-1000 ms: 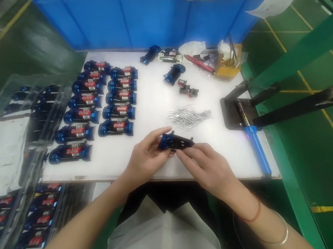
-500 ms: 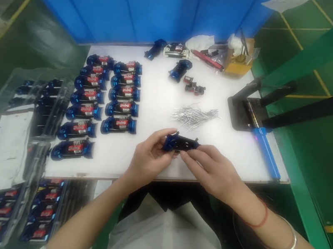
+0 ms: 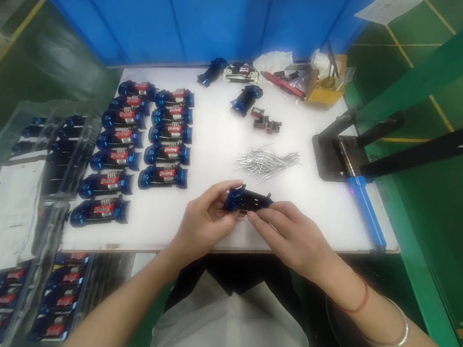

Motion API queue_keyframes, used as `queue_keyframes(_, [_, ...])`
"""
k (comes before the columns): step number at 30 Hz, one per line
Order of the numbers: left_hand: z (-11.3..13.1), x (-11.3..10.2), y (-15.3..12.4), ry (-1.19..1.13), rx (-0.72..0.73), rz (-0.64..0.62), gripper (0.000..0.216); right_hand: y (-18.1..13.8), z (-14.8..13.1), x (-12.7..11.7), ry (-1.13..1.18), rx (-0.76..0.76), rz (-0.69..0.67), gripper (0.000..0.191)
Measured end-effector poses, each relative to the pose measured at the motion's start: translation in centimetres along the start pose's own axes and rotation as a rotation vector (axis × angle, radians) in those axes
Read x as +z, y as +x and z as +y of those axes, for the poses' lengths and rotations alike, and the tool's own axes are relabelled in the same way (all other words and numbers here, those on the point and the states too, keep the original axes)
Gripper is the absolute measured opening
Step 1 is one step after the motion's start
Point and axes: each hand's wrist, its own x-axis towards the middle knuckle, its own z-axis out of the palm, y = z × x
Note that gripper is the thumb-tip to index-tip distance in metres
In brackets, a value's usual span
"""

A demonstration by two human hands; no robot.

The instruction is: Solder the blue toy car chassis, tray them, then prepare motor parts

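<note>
Both hands hold one blue toy car (image 3: 248, 201) just above the near edge of the white table (image 3: 218, 148). The left hand (image 3: 205, 222) pinches its front end. The right hand (image 3: 292, 236) grips its back end. A pile of metal pins (image 3: 265, 162) lies just behind it.

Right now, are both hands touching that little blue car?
Touching. The head view shows the left hand pinching the blue car at its left end, and the right hand with fingers pressed against its near edge.
</note>
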Motion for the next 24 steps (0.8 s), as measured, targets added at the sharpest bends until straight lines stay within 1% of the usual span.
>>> queue_keyframes(8, [-0.12, -0.16, 0.01, 0.025, 0.019, -0.005, 0.043, -0.23, 0.06, 0.20, 0.009, -0.006, 0.006, 0.015])
queue_keyframes(15, [-0.04, -0.20, 0.11, 0.043, 0.019, -0.011, 0.043, -0.22, 0.13, 0.27, 0.004, -0.017, 0.020, 0.012])
queue_keyframes(24, [-0.45, -0.34, 0.03, 0.054, 0.023, -0.025, 0.044, -0.48, 0.30, 0.48, 0.014, -0.013, 0.035, 0.014])
